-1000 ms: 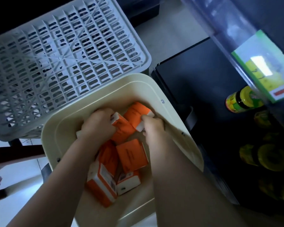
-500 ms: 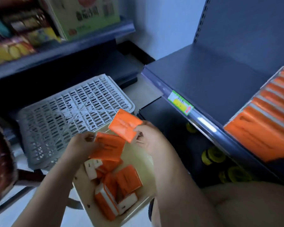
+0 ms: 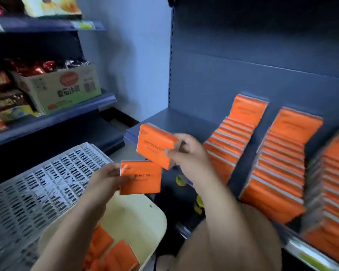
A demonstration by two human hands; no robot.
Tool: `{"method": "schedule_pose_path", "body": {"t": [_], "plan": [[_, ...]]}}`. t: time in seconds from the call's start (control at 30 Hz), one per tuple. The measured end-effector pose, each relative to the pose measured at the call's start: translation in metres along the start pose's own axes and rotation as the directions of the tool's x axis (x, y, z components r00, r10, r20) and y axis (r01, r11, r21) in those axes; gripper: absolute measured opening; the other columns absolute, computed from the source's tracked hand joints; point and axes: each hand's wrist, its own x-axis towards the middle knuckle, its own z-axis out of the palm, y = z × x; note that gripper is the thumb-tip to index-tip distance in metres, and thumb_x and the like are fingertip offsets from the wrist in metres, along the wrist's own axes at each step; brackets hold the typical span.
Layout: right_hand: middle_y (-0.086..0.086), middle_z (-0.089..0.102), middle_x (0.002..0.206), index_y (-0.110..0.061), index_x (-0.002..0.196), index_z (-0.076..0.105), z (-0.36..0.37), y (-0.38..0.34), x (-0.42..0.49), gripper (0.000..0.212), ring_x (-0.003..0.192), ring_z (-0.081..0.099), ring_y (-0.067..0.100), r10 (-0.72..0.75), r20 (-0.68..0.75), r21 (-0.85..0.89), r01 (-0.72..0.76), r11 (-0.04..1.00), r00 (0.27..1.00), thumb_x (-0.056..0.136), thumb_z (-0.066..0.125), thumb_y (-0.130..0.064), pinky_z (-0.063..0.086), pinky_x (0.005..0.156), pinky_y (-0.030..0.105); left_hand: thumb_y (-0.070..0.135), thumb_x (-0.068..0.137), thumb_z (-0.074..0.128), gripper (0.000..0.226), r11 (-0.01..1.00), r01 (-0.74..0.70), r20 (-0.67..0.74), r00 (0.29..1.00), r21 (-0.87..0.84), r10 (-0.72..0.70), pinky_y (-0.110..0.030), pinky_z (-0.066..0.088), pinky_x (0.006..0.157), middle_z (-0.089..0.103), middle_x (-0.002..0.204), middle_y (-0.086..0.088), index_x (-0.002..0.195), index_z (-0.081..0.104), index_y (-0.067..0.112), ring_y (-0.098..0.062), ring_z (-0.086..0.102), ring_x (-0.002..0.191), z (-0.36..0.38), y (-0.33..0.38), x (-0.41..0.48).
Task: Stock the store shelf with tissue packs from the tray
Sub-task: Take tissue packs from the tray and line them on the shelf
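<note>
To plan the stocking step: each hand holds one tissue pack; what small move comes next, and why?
Probably the right hand should set its upper pack on the bare shelf beside the orange rows; that pack is nearest the free space.

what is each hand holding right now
Left hand: grips the lower orange rectangular plastic-wrapped tissue pack.
Right hand: grips the upper orange rectangular plastic-wrapped tissue pack.

The head-worn camera is looking forward and down at close range, facing the shelf (image 3: 184, 121) to the right and the tray (image 3: 137, 216) below.
</note>
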Motion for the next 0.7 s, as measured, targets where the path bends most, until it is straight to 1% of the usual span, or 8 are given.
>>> {"method": "schedule_pose_path", "body": {"t": [0.13, 0.23, 0.33, 0.4, 0.47, 0.53, 0.6, 0.7], "plan": [[0.009, 0.073, 0.092, -0.021, 0.108, 0.070, -0.079, -0.032, -0.034, 0.032, 0.083, 0.068, 0.014, -0.121, -0.111, -0.092, 0.111, 0.990, 0.986, 0.084, 0.077, -0.002, 0.054, 0.080, 0.035, -0.011, 0.084, 0.072, 0.028, 0.994, -0.092, 0.133, 0.986, -0.063, 0.100, -0.026, 0.057, 0.066, 0.080, 0.095, -0.011, 0.107, 0.071, 0.005, -0.023, 0.077, 0.083, 0.064, 0.041, -0.010], [0.019, 0.073, 0.104, -0.022, 0.112, 0.070, -0.140, -0.056, -0.066, 0.032, 0.089, 0.071, 0.018, -0.164, -0.192, -0.170, 0.132, 0.977, 0.968, 0.088, 0.075, -0.001, 0.057, 0.088, 0.046, -0.012, 0.084, 0.071, 0.031, 0.985, -0.140, 0.253, 0.954, -0.097, 0.160, -0.027, 0.060, 0.071, 0.079, 0.100, -0.014, 0.111, 0.071, 0.003, -0.028, 0.077, 0.092, 0.118, 0.066, -0.021], [0.020, 0.073, 0.109, -0.023, 0.113, 0.071, -0.198, -0.078, -0.099, 0.033, 0.092, 0.075, 0.021, -0.201, -0.271, -0.210, 0.146, 0.967, 0.941, 0.090, 0.073, 0.000, 0.058, 0.089, 0.040, -0.008, 0.082, 0.076, 0.032, 0.975, -0.182, 0.348, 0.912, -0.124, 0.215, -0.025, 0.060, 0.070, 0.080, 0.100, -0.012, 0.111, 0.071, 0.004, -0.027, 0.076, 0.093, 0.169, 0.090, -0.032], [0.021, 0.072, 0.109, -0.021, 0.115, 0.071, -0.233, -0.085, -0.118, 0.031, 0.094, 0.075, 0.029, -0.223, -0.339, -0.213, 0.156, 0.965, 0.914, 0.091, 0.073, -0.001, 0.058, 0.092, 0.047, -0.006, 0.078, 0.081, 0.035, 0.968, -0.201, 0.397, 0.884, -0.152, 0.246, -0.023, 0.059, 0.069, 0.080, 0.100, -0.012, 0.110, 0.071, 0.003, -0.025, 0.076, 0.090, 0.203, 0.101, -0.041], [0.021, 0.072, 0.108, -0.016, 0.115, 0.072, -0.266, -0.082, -0.134, 0.029, 0.097, 0.073, 0.034, -0.233, -0.435, -0.176, 0.171, 0.969, 0.870, 0.091, 0.071, 0.000, 0.059, 0.090, 0.046, -0.008, 0.082, 0.077, 0.028, 0.962, -0.221, 0.434, 0.859, -0.163, 0.271, -0.020, 0.056, 0.064, 0.079, 0.098, -0.013, 0.108, 0.071, 0.002, -0.020, 0.074, 0.082, 0.237, 0.110, -0.051], [0.016, 0.074, 0.108, -0.017, 0.113, 0.074, -0.295, -0.071, -0.145, 0.030, 0.100, 0.073, 0.031, -0.245, -0.524, -0.151, 0.194, 0.969, 0.816, 0.089, 0.071, 0.001, 0.058, 0.089, 0.045, -0.010, 0.085, 0.072, 0.023, 0.959, -0.219, 0.465, 0.840, -0.182, 0.280, -0.020, 0.055, 0.057, 0.079, 0.095, -0.013, 0.105, 0.071, 0.001, -0.017, 0.072, 0.073, 0.269, 0.113, -0.061], [0.014, 0.076, 0.107, -0.016, 0.112, 0.075, -0.320, -0.060, -0.155, 0.033, 0.101, 0.075, 0.026, -0.237, -0.605, -0.080, 0.238, 0.968, 0.760, 0.087, 0.068, 0.005, 0.060, 0.088, 0.043, -0.008, 0.087, 0.071, 0.021, 0.958, -0.206, 0.490, 0.826, -0.197, 0.278, -0.023, 0.058, 0.061, 0.080, 0.095, -0.011, 0.105, 0.070, 0.002, -0.020, 0.075, 0.077, 0.301, 0.112, -0.071], [0.006, 0.078, 0.098, -0.010, 0.115, 0.072, -0.360, -0.045, -0.171, 0.033, 0.091, 0.076, 0.019, -0.140, -0.751, 0.055, 0.273, 0.960, 0.645, 0.088, 0.063, 0.008, 0.063, 0.076, 0.035, -0.008, 0.088, 0.070, 0.024, 0.951, -0.247, 0.536, 0.786, -0.187, 0.309, -0.025, 0.059, 0.069, 0.080, 0.098, -0.011, 0.108, 0.068, 0.004, -0.021, 0.075, 0.086, 0.347, 0.112, -0.083]]}}
